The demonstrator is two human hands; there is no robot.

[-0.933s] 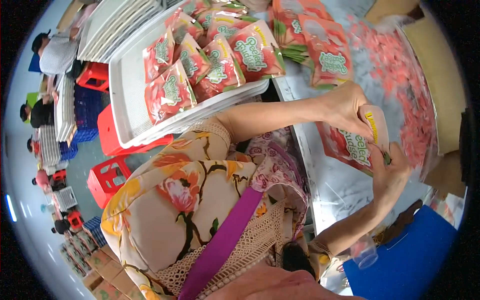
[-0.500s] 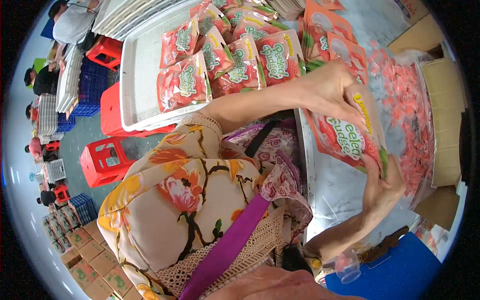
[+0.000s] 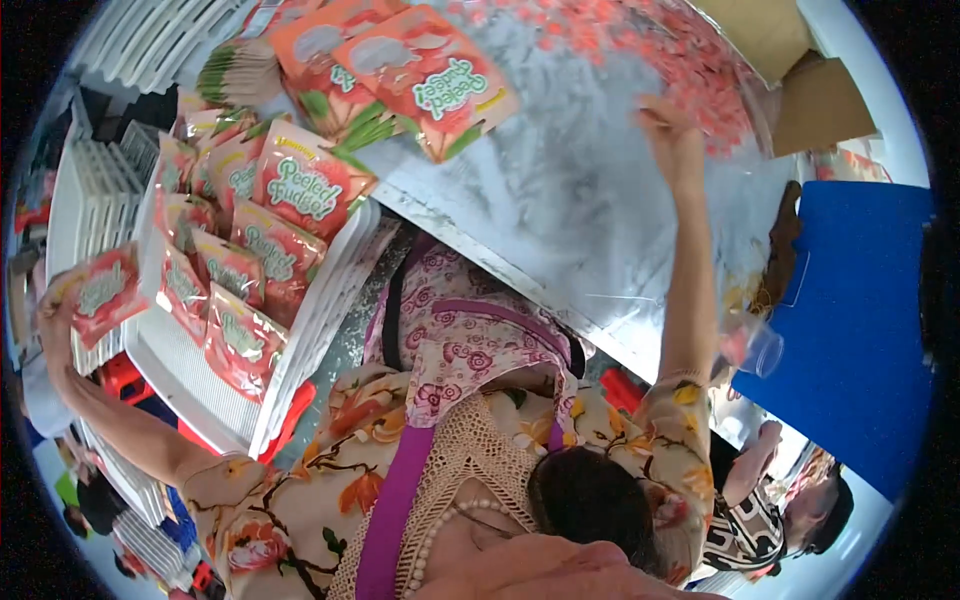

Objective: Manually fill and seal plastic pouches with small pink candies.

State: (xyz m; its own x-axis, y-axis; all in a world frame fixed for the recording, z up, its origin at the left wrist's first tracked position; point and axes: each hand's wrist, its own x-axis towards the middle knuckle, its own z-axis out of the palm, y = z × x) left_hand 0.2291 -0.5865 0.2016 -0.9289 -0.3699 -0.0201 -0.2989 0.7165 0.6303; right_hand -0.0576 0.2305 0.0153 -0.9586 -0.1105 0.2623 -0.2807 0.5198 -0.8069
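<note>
My left hand (image 3: 52,322) is stretched far to the left and holds a red snack pouch (image 3: 100,288) beside the white tray (image 3: 190,385). The tray carries several red pouches (image 3: 270,215) of the same kind in rows. My right hand (image 3: 672,140) reaches up over the shiny metal table (image 3: 560,200) toward a heap of small pink pieces (image 3: 690,60); its fingers look closed on a small piece, too blurred to name. More filled pouches (image 3: 400,60) lie stacked on the table's far left part.
A stack of white trays (image 3: 85,195) stands left of the filled tray. A blue bin (image 3: 850,320) sits at the right, a cardboard box (image 3: 810,90) above it. A red stool (image 3: 125,375) is under the tray. Another person (image 3: 790,510) sits at lower right.
Both hands held one pouch at the table before. Now my left hand has carried the pouch away to the left past the tray, and my right hand has gone up to the pink heap.
</note>
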